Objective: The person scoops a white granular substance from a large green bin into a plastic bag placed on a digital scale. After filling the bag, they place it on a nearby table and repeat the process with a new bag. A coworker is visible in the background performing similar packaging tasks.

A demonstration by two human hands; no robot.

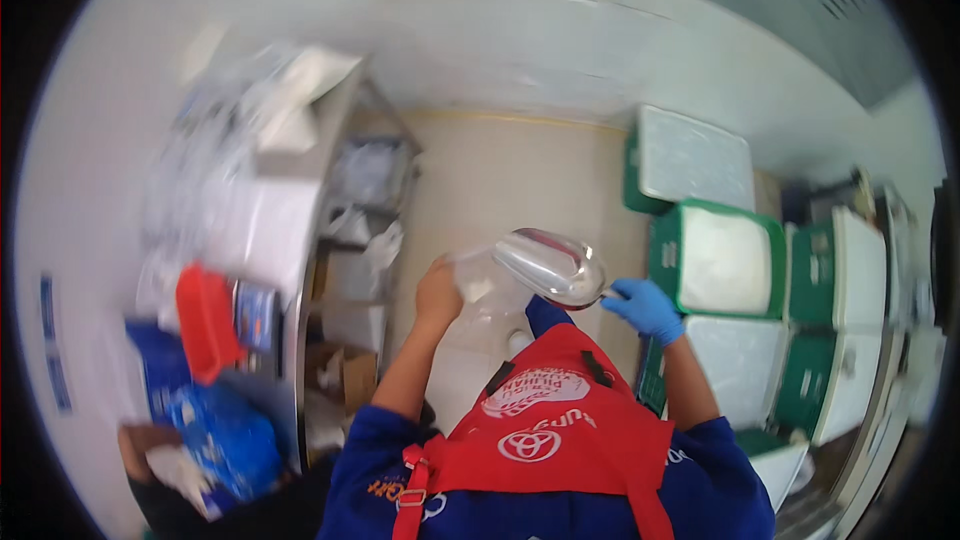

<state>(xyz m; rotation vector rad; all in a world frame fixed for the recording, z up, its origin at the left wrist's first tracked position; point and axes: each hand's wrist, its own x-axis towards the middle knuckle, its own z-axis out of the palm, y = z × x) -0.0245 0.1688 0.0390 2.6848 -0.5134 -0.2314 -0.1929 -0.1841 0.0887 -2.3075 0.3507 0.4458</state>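
In front of my red apron, my right hand (pixel 646 309), in a blue glove, grips the handle of a shiny metal scoop (pixel 551 266). The scoop lies across the mouth side of a clear plastic bag (pixel 491 292), its front end toward my left hand. My bare left hand (pixel 439 296) holds the bag's edge with the fingers closed on it. Some whitish matter shows in the bag, though blur hides what it is. To the right, an uncovered green bin (pixel 780 262) holds a white powder (pixel 725 261).
Lidded green bins (pixel 697 157) surround the uncovered one. On the left, a metal table (pixel 277 221) bears plastic bags, a red tray (pixel 206 322) and a scale-like device (pixel 257 319). Another person's arm (pixel 142 450) is beside a blue plastic bag (pixel 225 439) at lower left.
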